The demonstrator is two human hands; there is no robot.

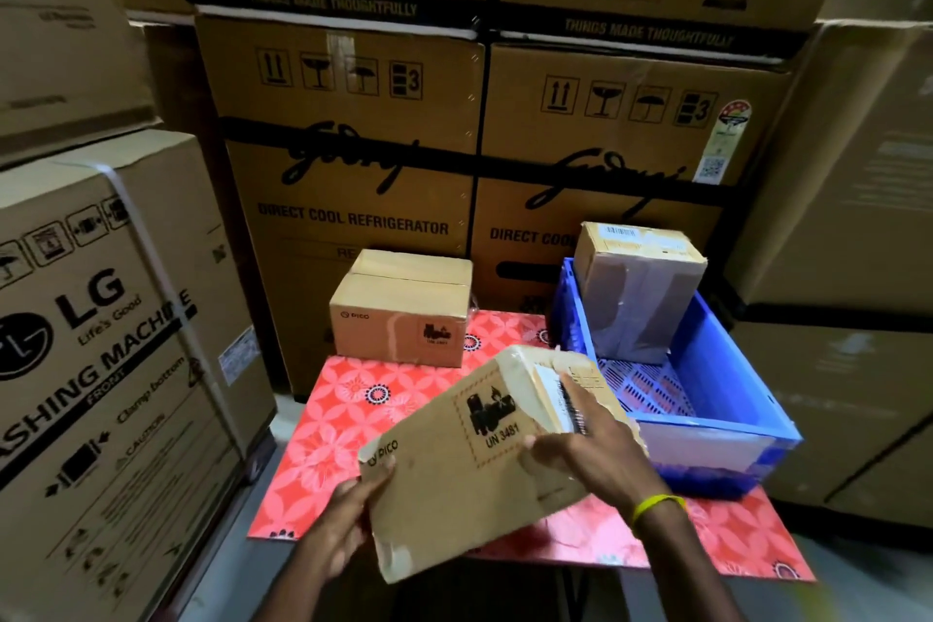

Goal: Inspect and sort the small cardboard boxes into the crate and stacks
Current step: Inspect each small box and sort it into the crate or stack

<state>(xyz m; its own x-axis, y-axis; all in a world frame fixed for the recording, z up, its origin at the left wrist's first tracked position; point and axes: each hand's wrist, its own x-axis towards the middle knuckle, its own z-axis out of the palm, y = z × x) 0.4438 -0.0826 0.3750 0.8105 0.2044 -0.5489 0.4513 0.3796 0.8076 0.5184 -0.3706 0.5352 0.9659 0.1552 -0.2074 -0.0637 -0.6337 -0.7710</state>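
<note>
I hold a small Pico cardboard box (454, 465) tilted above the near edge of the red table (328, 424); its side shows a battery mark and "UN 3481". My left hand (343, 525) grips its lower left corner. My right hand (588, 455) lies over its right end, thumb on the printed side and fingers on the labelled top. A second Pico box (404, 308) sits upright at the table's far edge. The blue crate (717, 369) stands on the right of the table, with a taped box (636, 288) standing in its far left corner.
Large refrigerator cartons (353, 157) wall off the back. A washing machine carton (101, 343) stands close on the left, and more cartons (848, 268) rise on the right. The red patterned table cover shows between the far box and the held one.
</note>
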